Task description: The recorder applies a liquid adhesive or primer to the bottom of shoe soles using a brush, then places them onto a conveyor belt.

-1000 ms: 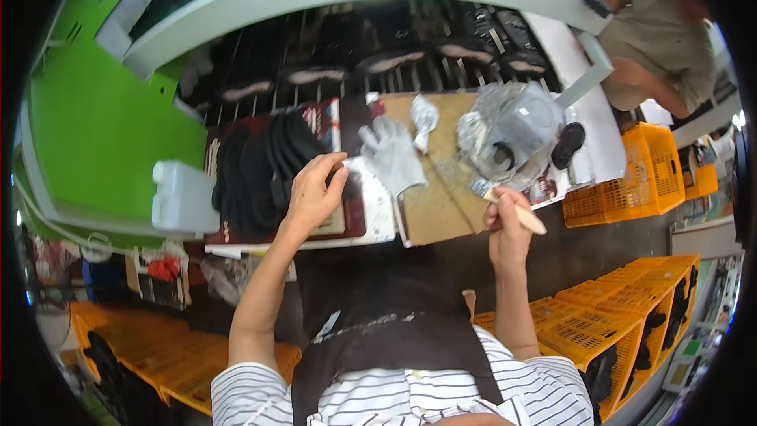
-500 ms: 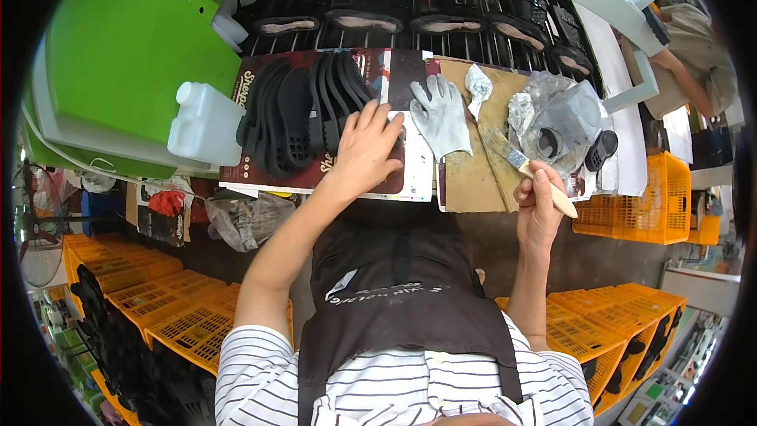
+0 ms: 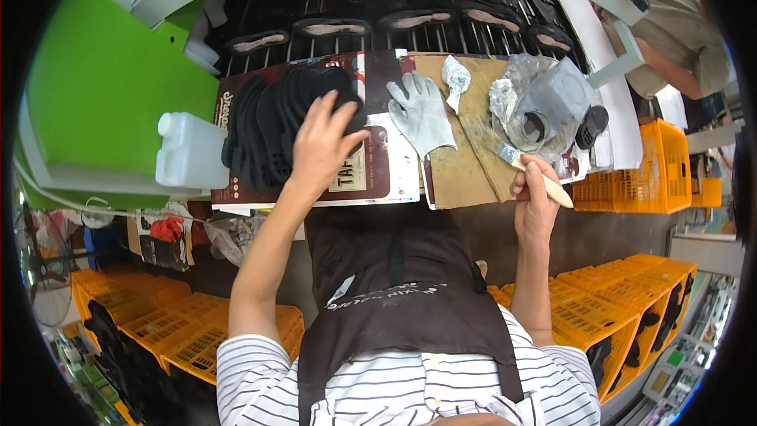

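Note:
Several black shoe soles (image 3: 260, 134) stand packed side by side on a dark red printed board (image 3: 386, 181) at the left of the bench. My left hand (image 3: 319, 146) lies over the right end of that row, its fingers spread and touching the soles. In my right hand (image 3: 536, 201) a flat paintbrush (image 3: 557, 191) with a pale wooden handle is gripped, bristles pointing up and left over brown cardboard (image 3: 473, 181). Beside the bristles sits a cloudy plastic container (image 3: 556, 99) in crumpled film, with a round dark opening. A grey-white work glove (image 3: 422, 114) rests between my hands.
A translucent jug (image 3: 189, 154) stands left of the soles. Behind the bench, black footwear with pale insoles (image 3: 335, 28) sits on a rack of rods. Orange crates (image 3: 631, 170) flank me. A black sole piece (image 3: 591, 126) lies right of the container. Another person stands at far right.
My left hand has shifted left and over the soles, and the right-end soles are pushed closer to the others. The brush stays in my right hand. The whole view has shifted slightly.

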`<state>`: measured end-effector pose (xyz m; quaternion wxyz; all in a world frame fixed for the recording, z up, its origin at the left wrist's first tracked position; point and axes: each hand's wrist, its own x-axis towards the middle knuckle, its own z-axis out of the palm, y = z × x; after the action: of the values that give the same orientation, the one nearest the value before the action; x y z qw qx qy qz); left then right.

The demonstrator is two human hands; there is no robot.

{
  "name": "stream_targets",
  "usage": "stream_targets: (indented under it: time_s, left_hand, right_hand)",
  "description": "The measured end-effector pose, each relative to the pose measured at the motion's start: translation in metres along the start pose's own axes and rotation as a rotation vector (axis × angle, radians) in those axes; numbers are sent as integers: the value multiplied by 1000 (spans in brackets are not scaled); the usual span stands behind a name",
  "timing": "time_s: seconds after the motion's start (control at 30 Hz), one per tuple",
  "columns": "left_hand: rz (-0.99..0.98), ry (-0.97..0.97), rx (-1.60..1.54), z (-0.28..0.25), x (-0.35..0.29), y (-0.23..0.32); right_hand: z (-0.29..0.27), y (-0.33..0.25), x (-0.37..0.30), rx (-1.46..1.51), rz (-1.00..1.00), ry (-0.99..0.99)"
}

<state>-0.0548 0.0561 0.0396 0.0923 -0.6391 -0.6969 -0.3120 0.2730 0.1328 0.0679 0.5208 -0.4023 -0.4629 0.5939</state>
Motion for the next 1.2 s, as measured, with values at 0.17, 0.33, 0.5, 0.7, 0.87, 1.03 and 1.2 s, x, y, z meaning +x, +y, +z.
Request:
stream_targets:
  time_s: [0.17, 0.33, 0.5, 0.7, 0.87, 1.03, 1.2]
  left_hand:
    - [-259, 249, -602, -40, -31, -14]
    - [-19, 60, -142, -66, -55, -20]
    - [-192, -182, -118, -63, -83, -30]
    - [-632, -8, -19, -52, -72, -30]
    - [-662, -101, 286, -42, -54, -13]
    - [-712, -124, 351, -41, -58, -9]
    - [-658, 6, 290, -34, -69, -11]
  right_hand:
    - [-12, -13, 27, -371, -221, -36]
    - [-42, -35, 62, -649, -227, 61]
    - [-54, -27, 91, -796, -267, 12]
    - [-54, 2, 110, -1094, -345, -71]
    - [-58, 9, 116, -1039, -287, -56]
    - [-62, 1, 113, -721, -167, 37]
    - [-70, 4, 94, -623, -172, 102]
